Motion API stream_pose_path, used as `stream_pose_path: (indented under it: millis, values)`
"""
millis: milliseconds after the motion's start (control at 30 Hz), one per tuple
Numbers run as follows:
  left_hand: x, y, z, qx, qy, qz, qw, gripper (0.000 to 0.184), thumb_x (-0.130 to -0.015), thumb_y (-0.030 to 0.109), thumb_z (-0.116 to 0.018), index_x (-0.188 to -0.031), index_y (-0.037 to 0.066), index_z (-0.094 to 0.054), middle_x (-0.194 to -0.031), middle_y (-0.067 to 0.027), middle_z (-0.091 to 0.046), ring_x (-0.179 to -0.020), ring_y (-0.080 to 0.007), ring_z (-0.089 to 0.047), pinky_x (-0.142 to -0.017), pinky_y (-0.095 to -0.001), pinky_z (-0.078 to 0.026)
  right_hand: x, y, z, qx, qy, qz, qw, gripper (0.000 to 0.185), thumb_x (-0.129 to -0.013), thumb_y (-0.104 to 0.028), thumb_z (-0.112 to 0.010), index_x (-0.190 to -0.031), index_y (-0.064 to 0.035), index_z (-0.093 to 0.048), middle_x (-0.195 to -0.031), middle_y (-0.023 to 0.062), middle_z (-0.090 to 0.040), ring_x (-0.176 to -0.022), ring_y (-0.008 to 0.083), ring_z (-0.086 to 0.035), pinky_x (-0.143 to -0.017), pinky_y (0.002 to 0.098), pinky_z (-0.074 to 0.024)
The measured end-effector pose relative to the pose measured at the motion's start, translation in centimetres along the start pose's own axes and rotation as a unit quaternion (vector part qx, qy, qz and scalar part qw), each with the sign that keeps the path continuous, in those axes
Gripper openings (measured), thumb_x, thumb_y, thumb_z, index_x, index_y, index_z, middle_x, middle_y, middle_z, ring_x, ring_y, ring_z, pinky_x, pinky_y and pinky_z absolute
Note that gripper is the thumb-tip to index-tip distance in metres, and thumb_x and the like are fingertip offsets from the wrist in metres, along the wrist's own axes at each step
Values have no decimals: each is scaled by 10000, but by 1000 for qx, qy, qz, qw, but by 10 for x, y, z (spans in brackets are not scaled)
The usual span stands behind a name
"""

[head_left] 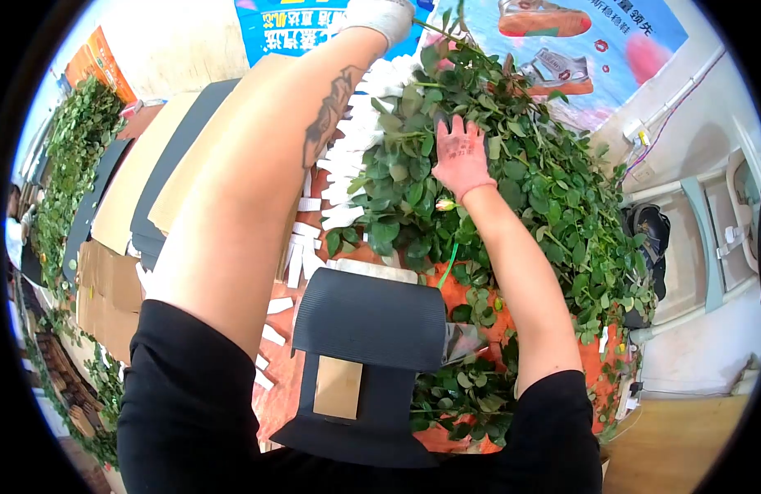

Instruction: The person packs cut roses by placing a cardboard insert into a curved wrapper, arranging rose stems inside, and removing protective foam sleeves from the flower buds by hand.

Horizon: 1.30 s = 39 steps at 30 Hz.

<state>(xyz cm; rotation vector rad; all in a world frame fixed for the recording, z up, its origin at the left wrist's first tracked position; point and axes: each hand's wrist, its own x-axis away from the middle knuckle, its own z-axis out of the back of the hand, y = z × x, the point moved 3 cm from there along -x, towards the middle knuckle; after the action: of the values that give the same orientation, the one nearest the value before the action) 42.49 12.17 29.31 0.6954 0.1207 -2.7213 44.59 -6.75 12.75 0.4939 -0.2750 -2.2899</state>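
My right hand, in a pink glove, lies on a big heap of leafy rose stems with its fingers apart. Just below its wrist a pale rose bud pokes out of the leaves. My left hand, in a white glove, reaches to the top edge of the view beside the upper stems; its fingers are cut off or hidden. White paper strips lie in a stack along the heap's left side. Close to my body, a black corrugated sheet is folded over, with a small brown cardboard piece below it.
Brown and black cardboard sheets stand at the left. More foliage lines the far left, where another person is partly visible. Loose leafy stems lie near my right sleeve. A chair-like frame stands at the right.
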Motion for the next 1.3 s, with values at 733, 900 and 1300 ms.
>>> stream_pose_path:
  millis: [733, 900, 1300]
  values:
    - [37, -8, -58, -216, -45, -221, 950, 413, -758, 250, -651, -1168, 275, -613, -1168, -25, -603, -1144, -219, -529, -970, -407, -353, 46, -8, 7, -3, -44, 17, 999, 829, -650, -474, -746, -1286, -35, -448, -1203, 145, -477, -1108, 313, -466, -952, 416, -384]
    - [50, -10, -52, -142, -4, -117, 983, 424, -808, 329, -609, -1221, 250, -549, -1129, -30, -595, -1155, -202, -515, -981, -406, -345, 33, -26, -11, 93, -43, 5, 995, 636, -745, -244, -661, -1308, -55, -432, -1198, 145, -479, -1085, 355, -464, -912, 469, -393]
    - [69, -12, -46, -80, -42, -74, 993, 405, -819, 380, -587, -1200, 245, -573, -1140, -50, -613, -1144, -236, -523, -949, -431, -353, 32, -25, -29, 130, 22, 86, 988, 489, -851, -157, -523, -1332, -108, -450, -1239, 127, -485, -1026, 359, -480, -872, 501, -418]
